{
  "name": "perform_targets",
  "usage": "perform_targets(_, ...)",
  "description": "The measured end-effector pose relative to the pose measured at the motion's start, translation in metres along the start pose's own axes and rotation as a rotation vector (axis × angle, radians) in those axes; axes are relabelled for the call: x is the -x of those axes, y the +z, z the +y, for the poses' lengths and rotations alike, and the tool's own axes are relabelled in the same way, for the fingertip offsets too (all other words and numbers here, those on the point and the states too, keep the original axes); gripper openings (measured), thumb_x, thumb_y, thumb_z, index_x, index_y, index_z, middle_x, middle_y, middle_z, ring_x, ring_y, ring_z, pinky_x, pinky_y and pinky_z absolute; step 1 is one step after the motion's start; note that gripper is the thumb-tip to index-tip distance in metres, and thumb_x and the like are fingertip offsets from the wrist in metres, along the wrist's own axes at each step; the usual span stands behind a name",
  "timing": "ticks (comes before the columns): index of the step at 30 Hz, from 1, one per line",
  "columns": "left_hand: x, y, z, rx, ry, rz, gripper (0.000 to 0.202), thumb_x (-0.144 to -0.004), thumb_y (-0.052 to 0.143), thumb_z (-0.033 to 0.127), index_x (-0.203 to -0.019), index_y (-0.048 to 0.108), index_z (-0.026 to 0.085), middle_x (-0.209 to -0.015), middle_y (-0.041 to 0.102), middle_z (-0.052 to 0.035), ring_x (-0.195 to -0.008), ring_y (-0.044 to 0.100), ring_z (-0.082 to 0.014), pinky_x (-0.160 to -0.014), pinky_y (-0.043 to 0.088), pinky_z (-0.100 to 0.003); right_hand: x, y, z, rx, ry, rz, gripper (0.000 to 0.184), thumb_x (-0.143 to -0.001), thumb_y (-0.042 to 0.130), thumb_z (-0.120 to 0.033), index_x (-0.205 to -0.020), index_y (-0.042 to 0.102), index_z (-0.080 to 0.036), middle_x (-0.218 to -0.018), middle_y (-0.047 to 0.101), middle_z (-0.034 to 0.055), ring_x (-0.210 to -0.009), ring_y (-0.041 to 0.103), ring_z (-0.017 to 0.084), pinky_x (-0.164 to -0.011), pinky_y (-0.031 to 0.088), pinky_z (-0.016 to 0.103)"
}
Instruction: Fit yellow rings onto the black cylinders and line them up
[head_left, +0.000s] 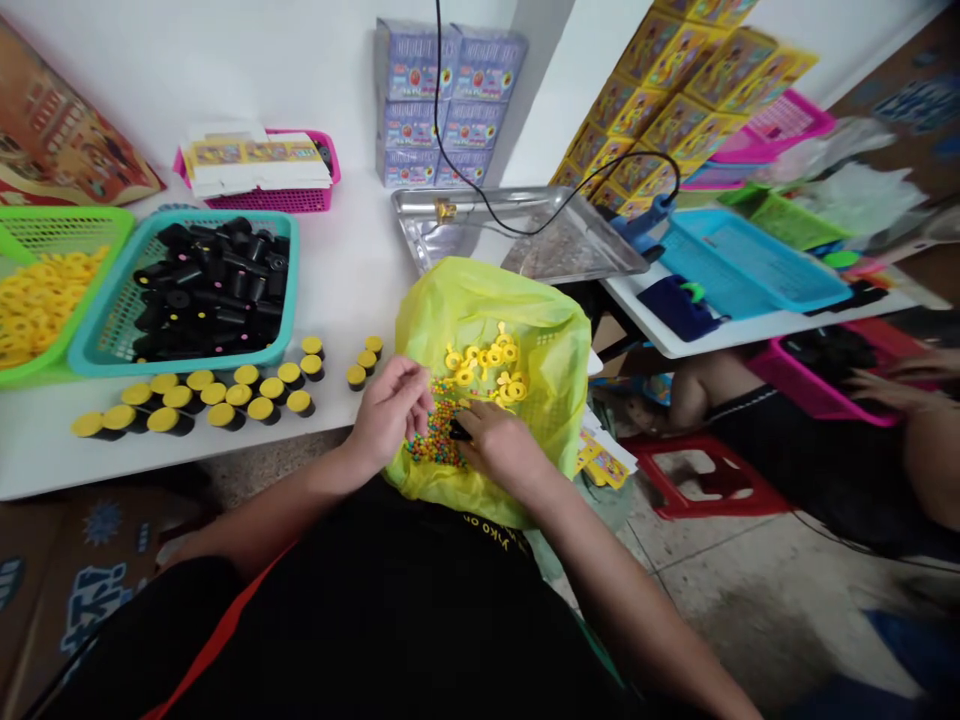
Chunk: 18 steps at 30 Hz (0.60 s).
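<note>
A basket lined with a yellow-green plastic bag (551,335) rests against my lap. Small multicoloured beads (431,450) cover its near left part, and yellow plastic ring pieces (480,362) lie farther back. My right hand (499,445) reaches down into the beads, its fingers around a small black plastic container (459,430) that is mostly hidden. Over the basket's left side is my left hand (394,408), fingers curled together; whatever is in them cannot be made out. On the table to the left stand several black containers with yellow caps (225,415).
A teal basket (289,290) of black plastic parts and a green basket (112,222) of yellow rings sit left. Behind are a metal tray (517,235), a cable (480,190) and stacked boxes (450,100). At right, another person's hands (892,385) work over a pink basket (795,375).
</note>
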<state>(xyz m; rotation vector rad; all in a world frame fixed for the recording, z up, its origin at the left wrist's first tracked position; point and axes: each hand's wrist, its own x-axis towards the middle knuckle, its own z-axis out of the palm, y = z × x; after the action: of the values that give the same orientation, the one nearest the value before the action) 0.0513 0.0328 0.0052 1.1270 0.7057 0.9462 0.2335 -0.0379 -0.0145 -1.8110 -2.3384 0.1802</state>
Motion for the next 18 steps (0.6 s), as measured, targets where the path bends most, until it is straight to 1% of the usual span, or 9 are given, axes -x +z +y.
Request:
perform_targets(1,0.0,0.0,-0.001,0.026,-0.013,0.005,0.028,-0.093,0.063,0.044,-0.09,0.051,0.02,-0.065,0.061,0.0044,-0.04,0.054,-0.0062,-0.033,0.033,-0.015,-0.004,0.001,-0.001,0.083,-0.022,-0.089,0.007,-0.086,0.063,-0.013,-0.091,0.068,-0.014,-0.093,0.069,0.0137,-0.088,0.065,0.028,-0.078,0.051,0.038)
perform_targets(3,-0.001,0.0,-0.002,0.052,-0.034,0.009,0.026,-0.092,0.063,0.042,-0.088,0.051,0.019,-0.064,0.061,0.004,-0.04,0.054,-0.0065,-0.033,0.033,-0.015,-0.013,0.006,-0.006,0.137,-0.07,-0.174,0.009,-0.086,0.063,-0.011,-0.091,0.069,-0.013,-0.094,0.069,0.0147,-0.09,0.064,0.028,-0.079,0.05,0.037)
perform_targets(5,-0.001,0.0,-0.002,0.057,-0.046,0.005,0.026,-0.092,0.063,0.042,-0.086,0.052,0.019,-0.063,0.061,0.0036,-0.04,0.055,-0.0067,-0.033,0.033,-0.015,-0.02,0.013,-0.01,0.067,-0.126,-0.196,0.011,-0.086,0.065,-0.012,-0.095,0.069,-0.014,-0.097,0.07,0.0133,-0.092,0.065,0.026,-0.08,0.049,0.034)
perform_targets(7,0.0,-0.001,0.0,0.054,-0.054,0.001,0.025,-0.091,0.063,0.041,-0.086,0.054,0.018,-0.063,0.061,0.0032,-0.041,0.055,-0.0068,-0.034,0.032,-0.016,-0.022,0.02,-0.011,-0.066,-0.129,-0.177,0.014,-0.084,0.068,-0.014,-0.098,0.068,-0.015,-0.097,0.07,0.0109,-0.09,0.065,0.024,-0.079,0.05,0.032)
perform_targets(10,0.002,-0.003,0.004,0.023,-0.052,-0.004,0.026,-0.092,0.062,0.041,-0.084,0.054,0.018,-0.065,0.06,0.0029,-0.043,0.054,-0.0068,-0.036,0.032,-0.017,-0.015,0.025,-0.007,-0.308,0.03,-0.036,0.018,-0.083,0.07,-0.02,-0.101,0.066,-0.017,-0.093,0.071,0.0073,-0.082,0.066,0.021,-0.075,0.052,0.031)
perform_targets(12,0.005,-0.004,0.007,-0.055,-0.004,-0.01,0.024,-0.092,0.062,0.039,-0.083,0.054,0.018,-0.065,0.06,0.0029,-0.046,0.054,-0.0071,-0.039,0.034,-0.018,-0.006,0.022,-0.005,-0.479,0.131,0.118,0.021,-0.082,0.07,-0.024,-0.101,0.065,-0.02,-0.089,0.071,0.0048,-0.078,0.067,0.02,-0.073,0.053,0.031)
perform_targets(13,0.006,-0.004,0.007,-0.121,0.04,-0.022,0.021,-0.091,0.063,0.036,-0.084,0.057,0.018,-0.068,0.061,0.002,-0.05,0.056,-0.0081,-0.042,0.037,-0.018,-0.001,0.02,-0.004,-0.548,0.15,0.199,0.022,-0.082,0.07,-0.025,-0.102,0.064,-0.02,-0.089,0.072,0.0041,-0.077,0.068,0.02,-0.073,0.054,0.032)
perform_targets(15,0.008,-0.003,0.005,-0.285,0.166,-0.079,0.014,-0.086,0.067,0.029,-0.094,0.063,0.017,-0.081,0.065,-0.0022,-0.068,0.064,-0.0127,-0.05,0.044,-0.02,0.008,0.014,-0.004,-0.632,0.136,0.348,0.024,-0.082,0.07,-0.026,-0.105,0.064,-0.022,-0.092,0.073,0.0041,-0.08,0.07,0.02,-0.075,0.056,0.033)
perform_targets(18,0.008,0.001,-0.002,-0.478,0.368,-0.25,0.035,-0.078,0.071,0.017,-0.113,0.066,0.018,-0.108,0.068,-0.0093,-0.1,0.066,-0.0221,-0.073,0.056,-0.029,0.015,0.009,-0.008,-0.669,0.067,0.515,0.025,-0.084,0.07,-0.025,-0.108,0.063,-0.022,-0.099,0.073,0.0049,-0.083,0.071,0.02,-0.076,0.057,0.033)
